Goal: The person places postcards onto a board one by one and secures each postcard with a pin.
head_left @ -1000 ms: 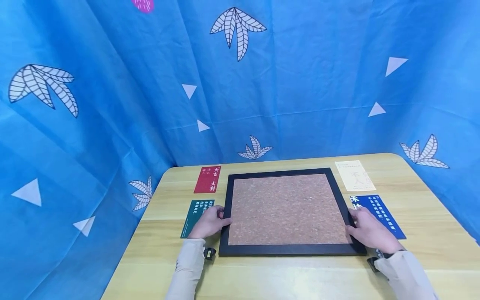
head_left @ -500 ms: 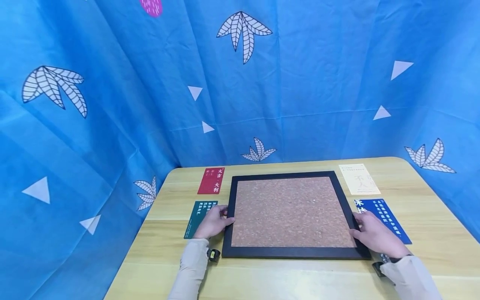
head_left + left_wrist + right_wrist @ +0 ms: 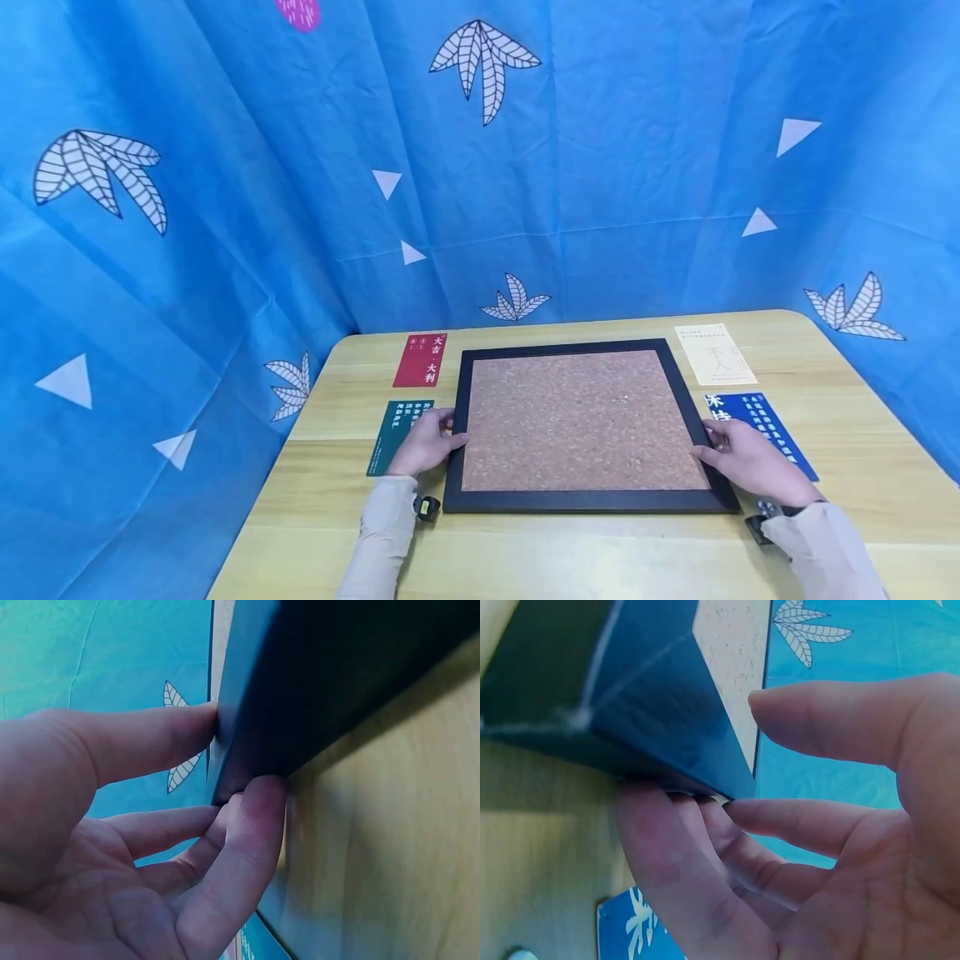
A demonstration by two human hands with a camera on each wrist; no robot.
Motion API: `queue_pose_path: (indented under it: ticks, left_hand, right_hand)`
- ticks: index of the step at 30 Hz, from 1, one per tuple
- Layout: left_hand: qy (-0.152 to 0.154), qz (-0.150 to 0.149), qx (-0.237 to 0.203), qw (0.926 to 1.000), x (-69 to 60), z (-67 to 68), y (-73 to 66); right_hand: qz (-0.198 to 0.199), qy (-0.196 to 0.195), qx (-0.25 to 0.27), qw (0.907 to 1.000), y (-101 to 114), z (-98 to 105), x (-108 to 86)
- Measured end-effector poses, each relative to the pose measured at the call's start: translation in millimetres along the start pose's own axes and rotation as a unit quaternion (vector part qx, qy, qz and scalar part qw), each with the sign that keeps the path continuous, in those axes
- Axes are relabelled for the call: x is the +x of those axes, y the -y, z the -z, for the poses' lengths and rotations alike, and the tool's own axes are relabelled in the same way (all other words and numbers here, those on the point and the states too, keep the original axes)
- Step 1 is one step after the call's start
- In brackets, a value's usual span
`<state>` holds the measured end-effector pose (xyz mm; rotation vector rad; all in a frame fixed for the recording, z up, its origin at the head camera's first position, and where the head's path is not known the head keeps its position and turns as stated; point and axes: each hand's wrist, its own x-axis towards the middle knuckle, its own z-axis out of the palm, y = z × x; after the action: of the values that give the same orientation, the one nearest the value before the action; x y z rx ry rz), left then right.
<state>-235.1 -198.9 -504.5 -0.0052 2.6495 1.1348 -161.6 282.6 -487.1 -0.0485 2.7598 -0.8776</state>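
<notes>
A black-framed board (image 3: 570,501) with a speckled brown cork face lies between the hands in the head view. My left hand (image 3: 426,442) grips its left side, thumb on the frame's face; in the left wrist view the fingers of that hand (image 3: 172,825) reach the underside of the dark frame (image 3: 255,697). On the right side, my right hand (image 3: 753,462) holds the frame near the lower corner. The right wrist view shows the right hand (image 3: 802,825) with fingertips under the frame (image 3: 667,705) and the thumb over its face.
On the wooden table (image 3: 555,558), a red card (image 3: 420,360) and a green card (image 3: 392,433) lie left of the board. A cream card (image 3: 716,354) and a blue card (image 3: 783,433) lie to its right. Blue patterned cloth (image 3: 615,167) hangs behind and at the sides.
The head view has shifted slightly. Both hands keep their hold on the board, and its place among the cards looks much the same.
</notes>
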Motion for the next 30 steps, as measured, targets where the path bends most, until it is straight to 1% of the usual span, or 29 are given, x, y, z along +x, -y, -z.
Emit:
queue_pose_path:
  ticks: [4,8,9,11,14,16,22,27,30]
  left_hand:
    - [-0.003,-0.002,0.014,0.9999,-1.3,0.5,-1.1]
    - [-0.005,0.001,0.019,0.9998,-1.4,0.1,-1.7]
    - [-0.005,0.003,0.018,0.9998,-1.5,0.1,-2.0]
    - [-0.006,0.003,0.018,0.9998,-1.8,0.2,-2.6]
    - [-0.007,0.002,0.020,0.9998,-2.4,0.0,-3.1]
    - [-0.006,-0.002,0.020,0.9998,-2.5,-0.1,-3.4]
    - [0.000,-0.007,0.018,0.9998,-3.2,1.2,-3.8]
    - [0.000,-0.004,0.014,0.9999,-1.3,1.2,-1.6]
    - [0.003,-0.002,0.015,0.9999,-0.7,1.1,-0.6]
  right_hand:
    - [0.004,-0.007,0.010,0.9999,-2,2,-1.5]
    - [0.008,-0.014,0.041,0.9990,-6,7,-2.3]
    - [0.011,-0.022,0.042,0.9988,-7,9,-2.1]
    - [0.016,-0.039,0.037,0.9984,-10,15,-1.6]
    - [0.017,-0.066,0.011,0.9976,-13,28,0.6]
    - [0.007,-0.078,0.001,0.9970,-16,38,3.1]
    - [-0.033,-0.087,0.012,0.9956,-24,63,14.6]
    - [-0.051,-0.087,0.032,0.9944,-28,73,24.1]
    - [-0.061,-0.086,0.028,0.9941,-33,77,30.9]
